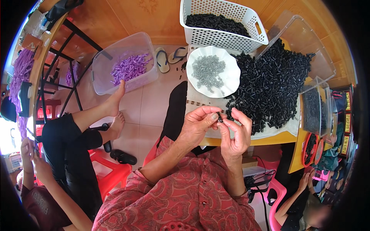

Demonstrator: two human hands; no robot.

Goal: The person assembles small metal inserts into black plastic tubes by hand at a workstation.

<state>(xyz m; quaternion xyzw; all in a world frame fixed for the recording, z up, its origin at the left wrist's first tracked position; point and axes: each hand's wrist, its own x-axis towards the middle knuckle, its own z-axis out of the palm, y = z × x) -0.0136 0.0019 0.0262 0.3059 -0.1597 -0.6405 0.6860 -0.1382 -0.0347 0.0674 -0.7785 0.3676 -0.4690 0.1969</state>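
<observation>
In front of my chest, my left hand (197, 124) pinches a small black plastic piece (220, 116) between thumb and index finger. My right hand (236, 135) meets it from the other side, with thumb and index fingertips closed at the piece's lower end. Whether a second tiny part sits in those fingertips is too small to tell. Just beyond my hands, a big heap of similar black pieces (266, 90) covers a pale cloth (290, 128) on the table. Left of the heap stands a white scalloped plate (232, 73) holding small clear pieces (209, 71).
A white perforated basket (243, 43) of black pieces stands at the back. Clear bins (327, 73) line the right side. On the floor at left is a clear tub (101, 86) with purple pieces (130, 68). A person's bare foot (115, 125) is nearby; another person sits at lower right.
</observation>
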